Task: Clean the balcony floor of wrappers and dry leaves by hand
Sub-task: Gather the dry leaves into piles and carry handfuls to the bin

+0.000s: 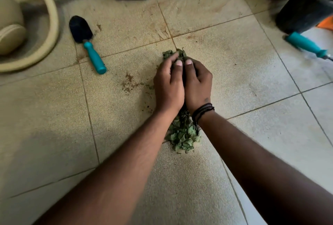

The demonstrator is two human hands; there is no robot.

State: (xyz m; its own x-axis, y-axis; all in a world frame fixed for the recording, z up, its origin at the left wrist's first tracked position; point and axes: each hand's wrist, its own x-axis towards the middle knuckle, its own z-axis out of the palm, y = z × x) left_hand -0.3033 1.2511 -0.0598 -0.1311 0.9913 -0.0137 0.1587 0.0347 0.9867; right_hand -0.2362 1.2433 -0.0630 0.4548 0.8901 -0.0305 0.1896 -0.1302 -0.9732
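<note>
A heap of dry, crumpled green-brown leaves is gathered on the beige tiled balcony floor, squeezed between both hands. The left hand and right hand are cupped side by side over the heap, fingers curled into it. A teal-handled black trowel is seen well apart, up left.

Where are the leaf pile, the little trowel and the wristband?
leaf pile (183, 134), head view, loose end below the wrists.
trowel (95, 57), head view, teal handle.
wristband (202, 112), head view, dark cords on the right wrist.
</note>
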